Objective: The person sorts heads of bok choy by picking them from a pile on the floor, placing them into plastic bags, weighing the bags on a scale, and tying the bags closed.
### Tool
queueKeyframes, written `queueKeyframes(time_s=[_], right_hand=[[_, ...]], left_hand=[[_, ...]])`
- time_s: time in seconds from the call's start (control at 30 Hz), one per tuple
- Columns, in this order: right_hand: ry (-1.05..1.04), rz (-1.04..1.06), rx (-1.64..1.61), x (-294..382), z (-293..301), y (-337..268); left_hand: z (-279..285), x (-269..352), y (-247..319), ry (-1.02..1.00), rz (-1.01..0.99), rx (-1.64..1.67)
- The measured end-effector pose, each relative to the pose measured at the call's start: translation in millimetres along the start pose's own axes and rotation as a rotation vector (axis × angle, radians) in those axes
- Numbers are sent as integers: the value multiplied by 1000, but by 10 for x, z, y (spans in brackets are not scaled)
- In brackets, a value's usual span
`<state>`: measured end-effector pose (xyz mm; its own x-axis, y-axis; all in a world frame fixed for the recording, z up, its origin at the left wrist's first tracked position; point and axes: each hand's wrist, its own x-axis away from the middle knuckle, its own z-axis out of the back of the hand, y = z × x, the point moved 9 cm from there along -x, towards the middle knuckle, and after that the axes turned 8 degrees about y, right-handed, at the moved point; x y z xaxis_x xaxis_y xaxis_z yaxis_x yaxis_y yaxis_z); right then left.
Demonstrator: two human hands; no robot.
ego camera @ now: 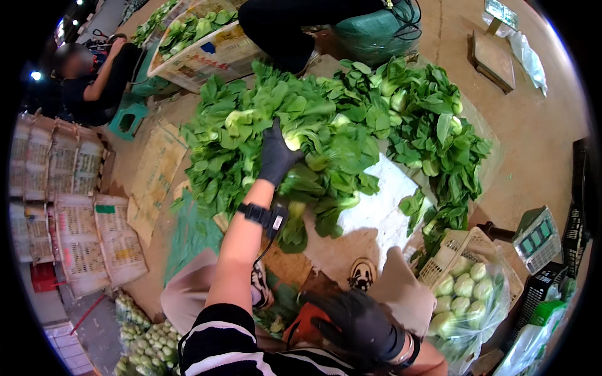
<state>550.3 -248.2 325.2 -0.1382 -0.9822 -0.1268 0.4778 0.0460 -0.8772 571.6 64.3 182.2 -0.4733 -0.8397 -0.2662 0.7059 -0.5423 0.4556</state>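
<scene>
My left hand (pixel 278 154), in a black glove, reaches into a wide heap of bok choy (pixel 282 103) on the floor. Its thumb and forefinger are spread around the pale base of one bok choy (pixel 292 142); whether they grip it cannot be told. Low in the view, close to my lap, my right hand (pixel 360 324) is blurred, also gloved in black. Its fingers are apart with nothing visible in them. Behind that hand shows an orange-red object (pixel 303 322), mostly covered. A white sheet (pixel 364 199) lies on the ground between my feet and the heap.
At right, a plastic bag of trimmed bok choy (pixel 461 296) stands in a crate by a digital scale (pixel 536 239). Bundled crates (pixel 77 239) stack at left. Past the heap, one person's leg (pixel 277 35) shows beside a filled crate (pixel 207 58); another person (pixel 89 84) sits far left.
</scene>
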Motion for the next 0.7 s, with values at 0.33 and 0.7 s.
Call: queueKeyframes(time_s=[0.33, 0.7], right_hand=[[148, -198, -844, -49, -347, -187], [350, 55, -730, -218, -802, -392]], left_hand=[[2484, 1560, 1345, 277, -445, 40], [3086, 2422, 745, 262, -202, 622]])
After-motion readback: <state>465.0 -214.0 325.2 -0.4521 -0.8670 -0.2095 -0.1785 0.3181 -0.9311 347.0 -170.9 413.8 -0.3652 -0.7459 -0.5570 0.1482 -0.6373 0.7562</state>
